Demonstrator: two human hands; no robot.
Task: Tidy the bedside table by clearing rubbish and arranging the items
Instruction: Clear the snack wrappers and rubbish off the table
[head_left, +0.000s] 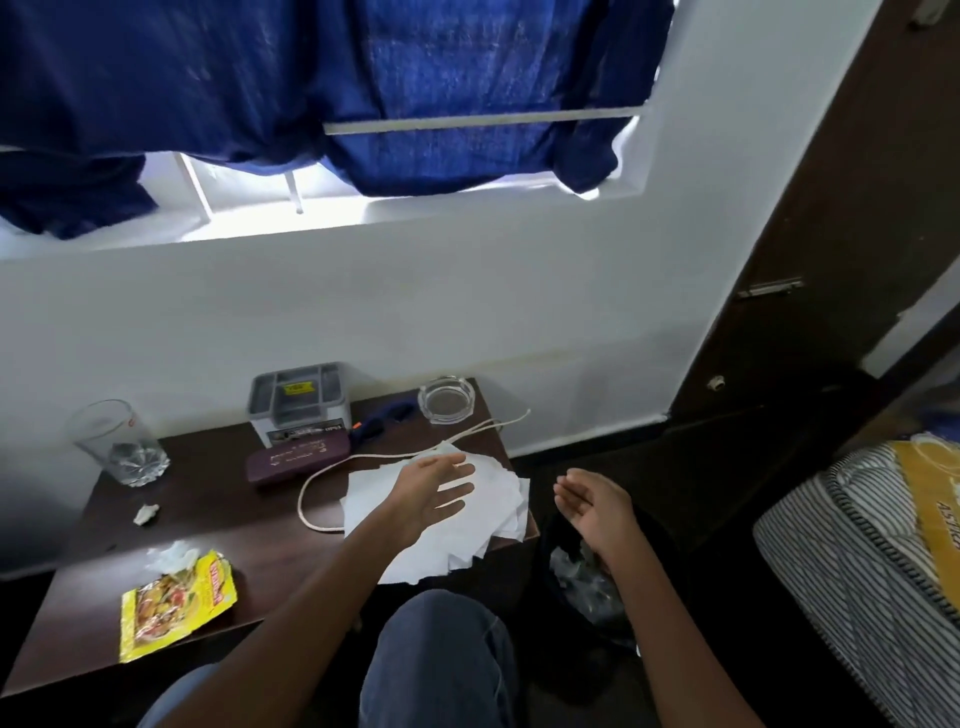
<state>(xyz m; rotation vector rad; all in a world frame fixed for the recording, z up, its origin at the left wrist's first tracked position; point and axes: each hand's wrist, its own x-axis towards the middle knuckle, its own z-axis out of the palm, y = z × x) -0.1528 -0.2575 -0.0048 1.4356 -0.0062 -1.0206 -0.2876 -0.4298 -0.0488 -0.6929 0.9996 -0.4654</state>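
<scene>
Now both hands were open, one over the papers and one over the bin.
On the dark bedside table (208, 519), a grey organiser (298, 402) stood at the back edge. In front of the organiser and to its right lay a loose pile of white papers (493, 509), thin and uneven, partly hanging over the table corner. The left hand (431, 488) was spread above them with straight fingers and gripped nothing; whether it touched them I cannot tell. Farther right of the organiser, off the table, the right hand (597, 504) was relaxed with its palm turned inward, empty, above a dark bin (587, 582). Far in front of the organiser, to its left, lay a torn yellow snack wrapper (174, 613), and nearer a small crumpled scrap (145, 514).
</scene>
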